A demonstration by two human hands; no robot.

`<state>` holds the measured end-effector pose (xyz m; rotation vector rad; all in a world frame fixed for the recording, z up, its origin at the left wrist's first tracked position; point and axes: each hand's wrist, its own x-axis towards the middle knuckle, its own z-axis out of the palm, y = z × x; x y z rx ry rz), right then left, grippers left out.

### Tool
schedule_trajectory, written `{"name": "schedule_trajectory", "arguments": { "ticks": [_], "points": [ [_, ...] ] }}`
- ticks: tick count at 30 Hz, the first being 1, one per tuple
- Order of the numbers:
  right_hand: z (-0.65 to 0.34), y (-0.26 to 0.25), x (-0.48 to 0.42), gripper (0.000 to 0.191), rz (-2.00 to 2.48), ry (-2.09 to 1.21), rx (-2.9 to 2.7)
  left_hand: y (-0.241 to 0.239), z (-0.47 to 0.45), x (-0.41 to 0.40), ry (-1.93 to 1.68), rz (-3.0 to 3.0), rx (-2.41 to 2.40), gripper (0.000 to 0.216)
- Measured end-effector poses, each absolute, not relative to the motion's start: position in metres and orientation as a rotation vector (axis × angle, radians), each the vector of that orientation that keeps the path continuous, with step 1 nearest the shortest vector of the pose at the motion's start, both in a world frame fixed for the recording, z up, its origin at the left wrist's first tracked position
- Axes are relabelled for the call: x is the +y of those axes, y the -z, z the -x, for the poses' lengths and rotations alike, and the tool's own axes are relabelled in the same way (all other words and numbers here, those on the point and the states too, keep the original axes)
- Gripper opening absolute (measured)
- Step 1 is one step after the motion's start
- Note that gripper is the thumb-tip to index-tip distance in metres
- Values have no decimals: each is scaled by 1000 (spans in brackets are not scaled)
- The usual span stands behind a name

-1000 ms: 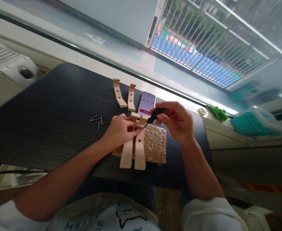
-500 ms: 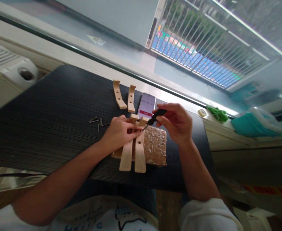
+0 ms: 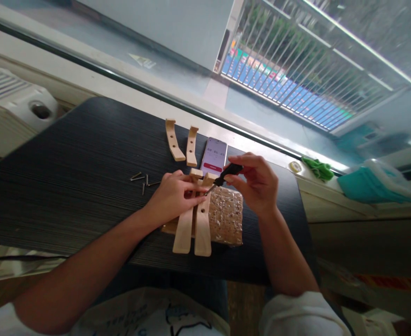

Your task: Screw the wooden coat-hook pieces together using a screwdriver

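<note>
My right hand (image 3: 256, 182) grips the black handle of a screwdriver (image 3: 229, 172), whose shaft slants down and left to the upper hole of the right-hand wooden hook (image 3: 203, 228). Around the tip, the finger and thumb of my left hand (image 3: 173, 196) come together; what they pinch there is too small to make out. The same hand lies across a second wooden hook (image 3: 183, 231), covering its middle. Both curved hooks rest side by side on a tape-wrapped brown block (image 3: 227, 217), their wide ends jutting past its near edge.
Two more wooden hooks (image 3: 174, 141) (image 3: 191, 147) lie behind, beside a phone (image 3: 213, 156) showing a timer. Several loose screws (image 3: 143, 187) are left of my left hand on the dark table (image 3: 96, 154). A green cloth (image 3: 317, 169) and a tape roll (image 3: 294, 166) sit on the sill.
The view has shifted slightly. My right hand and the screwdriver have moved a little, with the tip still at the upper hole. My left hand keeps its place on the hooks.
</note>
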<state>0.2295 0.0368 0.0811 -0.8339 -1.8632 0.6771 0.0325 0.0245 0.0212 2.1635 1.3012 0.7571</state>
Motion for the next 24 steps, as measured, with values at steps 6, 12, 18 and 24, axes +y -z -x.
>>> {"name": "schedule_trajectory", "arguments": {
  "ticks": [6, 12, 18, 24],
  "points": [
    [-228, -77, 38, 25, 825, -603, -1885, -21, -33, 23, -784, -2156, 1303, 17],
    [-230, -76, 37, 30, 830, -554, -1946, -18, -32, 24, -808, -2174, 1305, 17],
    [-235, -87, 32, 30, 802, -631, -2009, -17, -32, 22, -785, -2200, 1354, 19],
    [-240, -94, 30, 28, 860, -682, -2033, -19, -30, 22, -766, -2193, 1335, 21]
  ]
}}
